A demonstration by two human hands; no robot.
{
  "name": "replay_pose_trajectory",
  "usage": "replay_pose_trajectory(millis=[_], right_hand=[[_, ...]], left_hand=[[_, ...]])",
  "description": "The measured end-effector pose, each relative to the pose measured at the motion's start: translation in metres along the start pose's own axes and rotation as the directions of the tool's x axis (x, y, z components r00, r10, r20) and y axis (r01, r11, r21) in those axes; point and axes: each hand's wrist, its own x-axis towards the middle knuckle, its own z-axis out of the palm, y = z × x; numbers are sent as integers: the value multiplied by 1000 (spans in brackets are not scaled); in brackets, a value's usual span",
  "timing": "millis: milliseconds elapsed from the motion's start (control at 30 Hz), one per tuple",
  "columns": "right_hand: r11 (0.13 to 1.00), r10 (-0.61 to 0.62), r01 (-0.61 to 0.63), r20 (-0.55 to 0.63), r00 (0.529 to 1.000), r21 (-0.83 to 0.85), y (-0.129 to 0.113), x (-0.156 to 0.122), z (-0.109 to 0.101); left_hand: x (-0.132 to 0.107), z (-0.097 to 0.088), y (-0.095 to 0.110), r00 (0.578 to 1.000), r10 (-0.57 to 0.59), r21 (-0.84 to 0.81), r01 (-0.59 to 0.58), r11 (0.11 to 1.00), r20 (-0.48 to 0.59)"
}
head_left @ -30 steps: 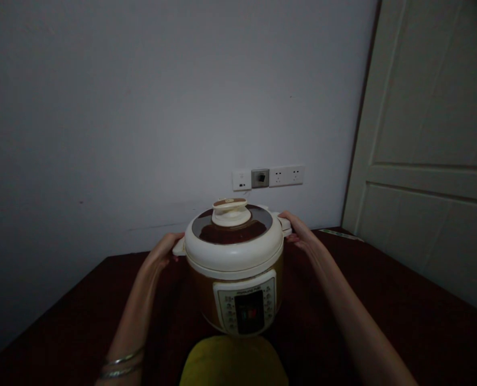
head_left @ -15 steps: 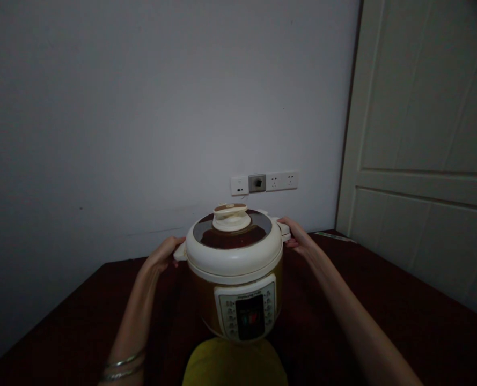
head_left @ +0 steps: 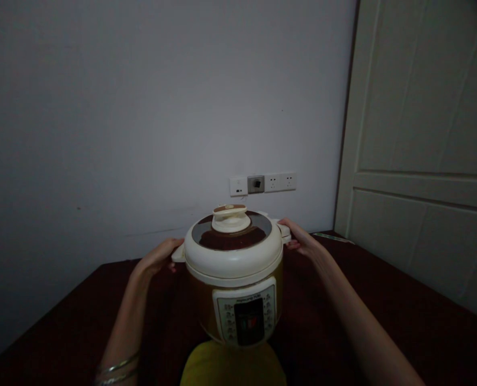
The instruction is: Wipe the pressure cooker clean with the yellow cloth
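Observation:
An electric pressure cooker (head_left: 232,262) with a cream lid and a gold body stands in front of me, its control panel turned my way. On its left side my left hand (head_left: 161,254) is closed around the cream side handle, thumb on top. My right hand (head_left: 298,237) grips the opposite handle, fingers curled beneath it. A raised knob (head_left: 230,217) tops the dark centre of the lid, which sits on the pot. The cooker's underside is hidden, so I cannot tell whether it rests on the surface.
A dark red surface (head_left: 367,300) spreads around the cooker and meets a pale wall (head_left: 121,118). Sockets and switches (head_left: 262,183) are set in the wall behind. A panelled door (head_left: 419,128) rises at the right. Yellow cloth (head_left: 234,367) is nearest me.
Both hands keep hold of the cooker's handles. The cooker appears very slightly lower and nearer in the picture, and the view has shifted a little.

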Motion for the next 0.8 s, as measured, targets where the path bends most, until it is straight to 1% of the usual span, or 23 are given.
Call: replay_pose_trajectory(millis=[67,100,200,267,300,333,367,433,467,500,533,567,600,633,700,767,800], right_hand=[[1000,-6,7,35,999,-28,1,0,-3],[999,-10,12,46,999,-47,1,0,-5],[991,-31,38,60,998,-126,1,-1,-9],[980,-47,57,61,997,-190,1,-1,-11],[975,-53,65,62,997,-213,1,-1,-11],[971,-61,74,63,996,-229,1,-1,-11],[968,-70,83,61,996,-236,1,-1,-11],[966,-91,101,53,994,-236,2,-2,-9],[966,-98,106,44,994,-237,2,-3,-8],[965,-102,106,29,994,-241,3,-3,-6],[964,-103,102,10,995,-245,4,-4,-5],[964,-105,99,-9,994,-245,5,-5,-4],[965,-108,99,-25,994,-242,6,-6,-3],[967,-112,100,-37,993,-236,7,-7,-2],[970,-122,110,-43,992,-215,10,-8,-2],[975,-118,108,-39,992,-194,12,-10,-3],[977,-111,102,-35,993,-188,13,-11,-3]], left_hand=[[-3,1,0,997,70,81,-67,995,-42],[-4,1,0,994,89,108,-82,991,-66],[-10,0,6,982,94,194,-61,979,-164],[-16,-3,12,954,135,323,-44,945,-267],[-20,-4,15,928,172,398,-29,917,-329],[-25,-4,19,889,216,466,-3,885,-403],[-31,-4,24,833,260,517,36,855,-488],[-43,0,35,685,343,573,132,809,-642],[-49,4,43,623,381,592,168,788,-683],[-52,8,52,590,417,619,185,763,-691],[-54,14,63,588,456,654,172,737,-668],[-53,20,74,600,496,689,132,713,-628],[-49,27,87,622,558,733,38,680,-550],[-43,34,99,630,606,747,-62,662,-485],[-26,49,122,676,658,726,-261,636,-334],[-6,63,140,719,663,700,-365,614,-207],[3,70,146,723,676,688,-419,593,-142]])
